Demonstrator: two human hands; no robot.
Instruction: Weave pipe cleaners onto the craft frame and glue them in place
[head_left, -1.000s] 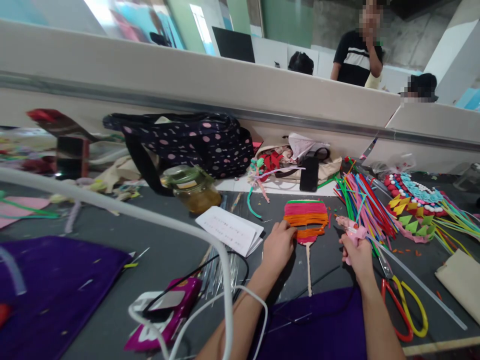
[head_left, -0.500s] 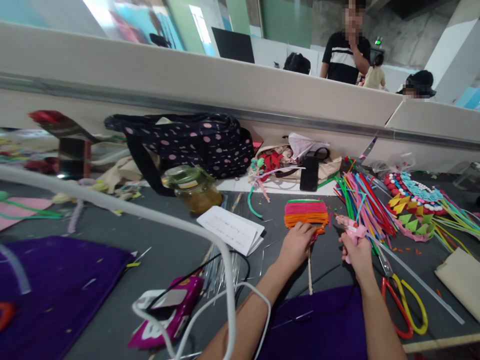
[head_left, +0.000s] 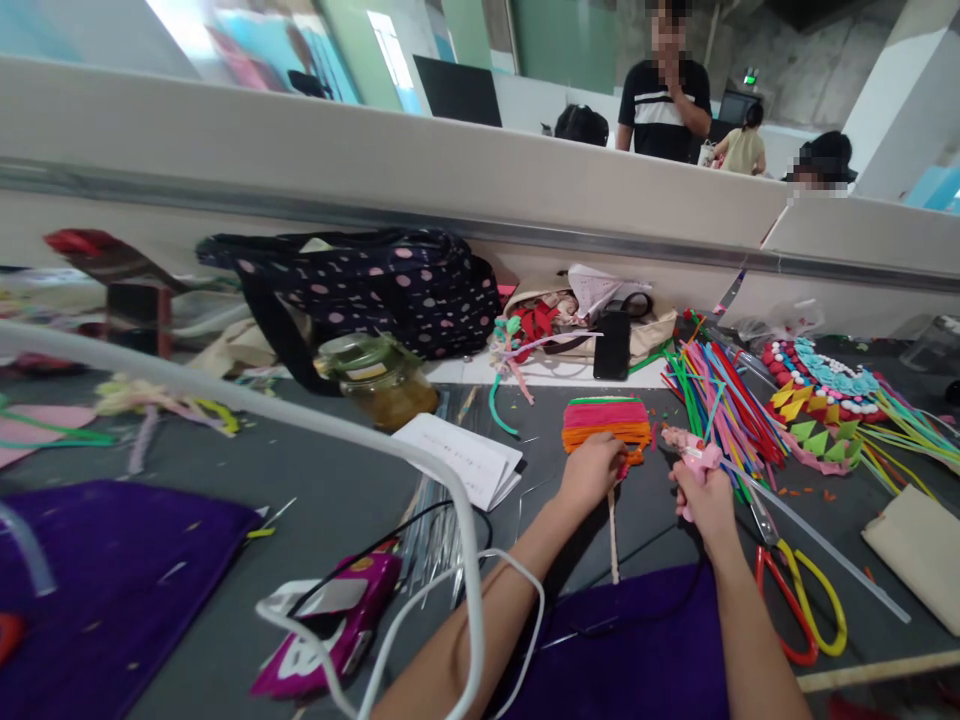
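A small panel of pink, orange and green strips, like pipe cleaners (head_left: 606,412), lies on the dark table. The curled fingers of my left hand (head_left: 592,472) close on its lower orange edge; the fingertips are partly hidden. From under this hand a thin beige stick (head_left: 613,545) points toward me. My right hand (head_left: 707,497) is wrapped round a pink hot glue gun (head_left: 703,458), its tip turned left toward the panel's right side. A long clear glue stick (head_left: 817,540) sticks out of the gun's back.
Scissors (head_left: 806,600) with red and yellow handles lie right of my right arm, below a pile of pipe cleaners (head_left: 727,400). A folded paper (head_left: 457,455), a glass jar (head_left: 375,380) and a purple packet (head_left: 337,620) lie left. A white tube (head_left: 300,420) crosses the foreground.
The whole view has shifted slightly. My left hand has turned a little at the panel's orange edge, and the glue gun stays beside the panel.
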